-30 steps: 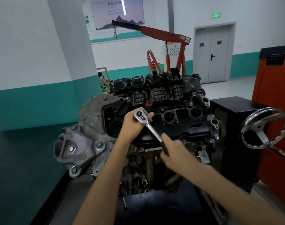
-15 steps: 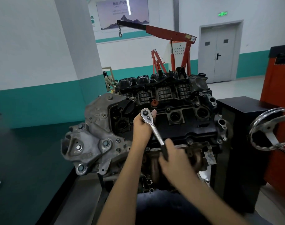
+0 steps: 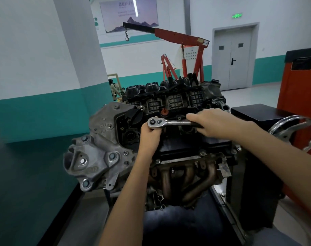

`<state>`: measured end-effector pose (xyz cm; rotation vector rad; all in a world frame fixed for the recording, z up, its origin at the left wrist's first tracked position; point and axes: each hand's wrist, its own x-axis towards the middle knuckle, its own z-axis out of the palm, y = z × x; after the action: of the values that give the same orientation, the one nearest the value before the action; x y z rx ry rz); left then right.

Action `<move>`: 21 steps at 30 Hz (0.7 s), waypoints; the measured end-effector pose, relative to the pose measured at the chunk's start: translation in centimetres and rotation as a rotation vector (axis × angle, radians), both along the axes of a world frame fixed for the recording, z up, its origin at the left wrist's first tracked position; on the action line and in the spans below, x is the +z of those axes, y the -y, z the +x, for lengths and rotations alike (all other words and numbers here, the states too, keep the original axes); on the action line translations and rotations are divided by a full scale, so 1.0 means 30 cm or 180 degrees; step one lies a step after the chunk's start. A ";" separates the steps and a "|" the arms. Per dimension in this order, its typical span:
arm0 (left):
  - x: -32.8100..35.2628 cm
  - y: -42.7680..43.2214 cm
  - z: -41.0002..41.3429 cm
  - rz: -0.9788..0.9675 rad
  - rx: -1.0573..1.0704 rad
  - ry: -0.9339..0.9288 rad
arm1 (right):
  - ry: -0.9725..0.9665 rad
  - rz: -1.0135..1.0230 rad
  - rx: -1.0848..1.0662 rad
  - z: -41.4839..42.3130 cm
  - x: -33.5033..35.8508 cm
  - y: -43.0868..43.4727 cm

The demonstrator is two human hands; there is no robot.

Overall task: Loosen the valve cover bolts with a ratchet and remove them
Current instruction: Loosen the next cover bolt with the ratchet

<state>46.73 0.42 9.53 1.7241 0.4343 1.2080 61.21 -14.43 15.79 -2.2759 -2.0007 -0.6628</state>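
Head view is showing the engine (image 3: 101,139) sitting on its stand, with the black valve cover (image 3: 179,146) lying across its top. The ribbed intake manifold (image 3: 168,102) is rising behind it and the rusty exhaust manifold (image 3: 186,174) is hanging below, facing the person.

The right grip (image 3: 213,123) is wrapping its fingers round the dark handle of the ratchet (image 3: 168,123), which is lying roughly level over the cover's left half, handle pointing right. The left grip (image 3: 150,137) is curling up under the ratchet's head, holding it from below near the cover's left end. The socket and bolt are hiding behind those fingers, so how squarely the socket is sitting cannot be told.

If it is sitting crooked or only half on, a hard pull is likely rounding the bolt head or throwing the tool off. A sudden release would be sending the right knuckles into the intake's edges just behind. The left fingers are risking a pinch between tool and cover. A freed bolt, unguarded, could be dropping into the gaps beside the exhaust manifold.
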 end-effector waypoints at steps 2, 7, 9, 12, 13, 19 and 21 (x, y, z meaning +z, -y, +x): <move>-0.010 -0.003 -0.007 -0.0104 0.0029 0.0109 | -0.0246 0.0332 -0.0106 -0.051 -0.071 0.007; -0.017 0.023 0.029 -0.0078 -0.0003 0.0064 | -0.2459 0.1289 -0.0171 -0.339 -0.375 0.023; -0.017 0.021 0.037 -0.0043 0.0019 0.0102 | -0.2979 0.1580 -0.0206 -0.452 -0.423 -0.047; -0.018 0.019 0.030 0.0107 0.0120 0.0106 | -0.3441 0.1625 -0.0149 -0.520 -0.441 -0.096; -0.017 0.019 0.027 0.0056 0.0096 0.0094 | -0.3375 0.1515 -0.0141 -0.492 -0.434 -0.083; 0.001 0.002 0.026 0.0211 -0.0070 -0.0136 | -0.1533 0.0176 -0.0004 -0.065 -0.143 0.076; -0.001 -0.004 0.026 0.0198 -0.0020 -0.0093 | -0.0748 -0.0022 0.0004 -0.012 -0.044 0.056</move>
<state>47.50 0.54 9.49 1.7968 0.4121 1.2044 60.84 -16.12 14.47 -2.2356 -1.8977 -0.3680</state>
